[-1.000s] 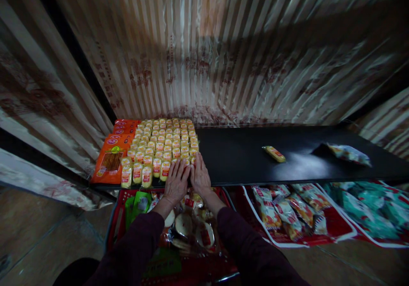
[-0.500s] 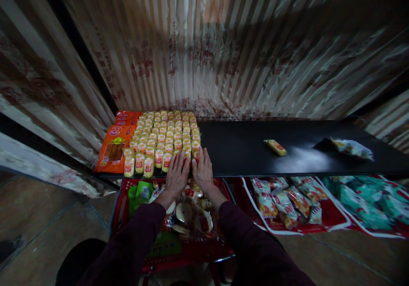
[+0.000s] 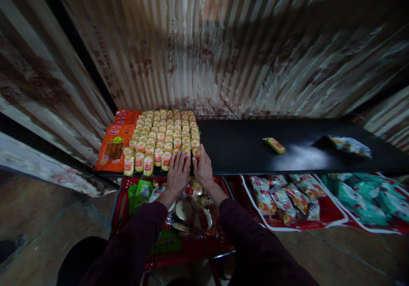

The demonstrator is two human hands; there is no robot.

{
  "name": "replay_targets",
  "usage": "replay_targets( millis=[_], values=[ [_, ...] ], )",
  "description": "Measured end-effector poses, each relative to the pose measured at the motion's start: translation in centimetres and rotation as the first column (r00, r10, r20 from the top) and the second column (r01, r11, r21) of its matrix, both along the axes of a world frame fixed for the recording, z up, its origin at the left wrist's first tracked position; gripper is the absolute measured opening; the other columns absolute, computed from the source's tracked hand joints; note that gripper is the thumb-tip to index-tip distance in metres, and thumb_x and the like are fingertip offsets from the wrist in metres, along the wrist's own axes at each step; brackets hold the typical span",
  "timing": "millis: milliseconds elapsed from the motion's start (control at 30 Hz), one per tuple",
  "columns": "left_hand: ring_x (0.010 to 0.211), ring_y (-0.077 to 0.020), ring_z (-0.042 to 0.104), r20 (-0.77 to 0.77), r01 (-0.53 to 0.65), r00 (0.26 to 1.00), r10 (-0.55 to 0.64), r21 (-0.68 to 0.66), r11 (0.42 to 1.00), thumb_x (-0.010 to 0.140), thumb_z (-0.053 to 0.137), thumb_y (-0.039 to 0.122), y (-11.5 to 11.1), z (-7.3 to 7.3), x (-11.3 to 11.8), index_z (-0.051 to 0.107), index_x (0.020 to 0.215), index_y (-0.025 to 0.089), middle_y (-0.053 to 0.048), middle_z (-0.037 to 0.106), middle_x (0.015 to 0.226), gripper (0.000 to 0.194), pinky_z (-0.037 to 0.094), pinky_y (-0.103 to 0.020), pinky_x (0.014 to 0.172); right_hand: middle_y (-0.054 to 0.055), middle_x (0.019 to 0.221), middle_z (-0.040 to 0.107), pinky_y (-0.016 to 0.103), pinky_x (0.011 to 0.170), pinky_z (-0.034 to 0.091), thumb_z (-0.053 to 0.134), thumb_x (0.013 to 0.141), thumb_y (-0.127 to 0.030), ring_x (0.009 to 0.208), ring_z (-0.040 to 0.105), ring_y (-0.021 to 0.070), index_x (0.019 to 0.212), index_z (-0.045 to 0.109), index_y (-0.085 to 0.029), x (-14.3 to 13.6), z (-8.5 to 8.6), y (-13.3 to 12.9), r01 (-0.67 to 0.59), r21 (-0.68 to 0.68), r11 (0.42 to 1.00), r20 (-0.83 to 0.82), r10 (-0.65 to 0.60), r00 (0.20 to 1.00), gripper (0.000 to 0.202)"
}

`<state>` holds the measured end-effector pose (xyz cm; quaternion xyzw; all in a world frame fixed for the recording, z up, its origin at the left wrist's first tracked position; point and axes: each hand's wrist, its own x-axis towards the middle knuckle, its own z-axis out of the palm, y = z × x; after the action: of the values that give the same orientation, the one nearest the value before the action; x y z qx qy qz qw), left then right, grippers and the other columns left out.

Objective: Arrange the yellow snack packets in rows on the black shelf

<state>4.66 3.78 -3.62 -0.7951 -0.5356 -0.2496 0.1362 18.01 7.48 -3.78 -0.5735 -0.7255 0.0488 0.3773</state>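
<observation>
Rows of small yellow wrapped cakes (image 3: 161,133) with red-and-white labels stand packed on the left part of the black shelf (image 3: 234,150). My left hand (image 3: 177,175) lies with fingers stretched against the front of these rows, near their right corner. Beside it, my right hand (image 3: 203,167) is also stretched out, its fingers along the right edge of the rows by the front. Neither hand is wrapped round a cake. Parts of the front cakes are hidden under my fingers. A single wrapped cake (image 3: 274,145) lies apart, farther right on the shelf.
Orange snack packets (image 3: 111,147) fill the shelf's left end. A white-and-coloured packet (image 3: 350,146) lies toward its right. Below stand a red basket (image 3: 188,256) of mixed packaged food, snack bags (image 3: 283,201) in another basket, and teal packets (image 3: 361,205). A patterned curtain (image 3: 204,64) hangs behind.
My right hand's fingers have shifted slightly at the right edge of the rows. My left hand stays nearly in place, and the cakes look almost unchanged.
</observation>
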Motion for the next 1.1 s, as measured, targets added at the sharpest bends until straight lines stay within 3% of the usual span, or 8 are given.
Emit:
replay_targets(
  millis=[133,333,500,1100],
  values=[
    [0.143,-0.0260,0.014,-0.005,0.000,1.000,0.000,0.019,1.000,0.090,0.042,0.020,0.1,0.0,0.2,0.036,0.140,0.010,-0.017,0.032,0.149,0.051,0.021,-0.051,0.116,0.019,0.145,0.037,0.046,0.107,0.036,0.024,0.096,-0.035,0.135,0.035,0.0242,0.148,0.013,-0.011,-0.1,0.2,1.0,-0.015,-0.009,1.000,-0.028,0.015,1.000,0.058],
    [0.143,-0.0265,0.015,-0.013,-0.004,1.000,0.005,0.019,1.000,0.090,0.043,0.021,0.1,-0.1,0.1,0.036,0.140,0.011,-0.018,0.033,0.149,0.051,0.022,-0.051,0.115,0.021,0.147,0.033,0.046,0.105,0.035,0.026,0.095,-0.036,0.137,0.030,0.0272,0.147,0.018,-0.010,-0.5,0.6,1.9,0.088,-0.074,0.993,0.068,-0.083,0.994,0.058],
    [0.143,-0.0259,0.016,0.013,0.001,1.000,-0.001,-0.003,1.000,0.090,0.043,0.021,0.2,-0.3,0.1,0.037,0.139,0.012,-0.018,0.033,0.149,0.051,0.021,-0.052,0.115,0.023,0.147,0.031,0.048,0.102,0.036,0.028,0.095,-0.037,0.134,0.033,0.0302,0.146,0.022,-0.011,-0.4,0.6,2.2,0.087,-0.071,0.994,0.170,-0.073,0.983,0.058],
    [0.144,-0.0272,0.009,0.033,0.000,0.999,0.001,-0.011,1.000,0.091,0.041,0.029,-0.2,-0.4,-0.1,0.033,0.141,0.010,-0.017,0.031,0.150,0.054,0.020,-0.052,0.115,0.021,0.151,0.024,0.050,0.104,0.033,0.032,0.094,-0.045,0.137,0.026,0.0330,0.148,0.016,-0.014,0.8,0.4,-0.4,0.123,-0.025,0.992,0.213,-0.115,0.970,0.065]
  ],
)
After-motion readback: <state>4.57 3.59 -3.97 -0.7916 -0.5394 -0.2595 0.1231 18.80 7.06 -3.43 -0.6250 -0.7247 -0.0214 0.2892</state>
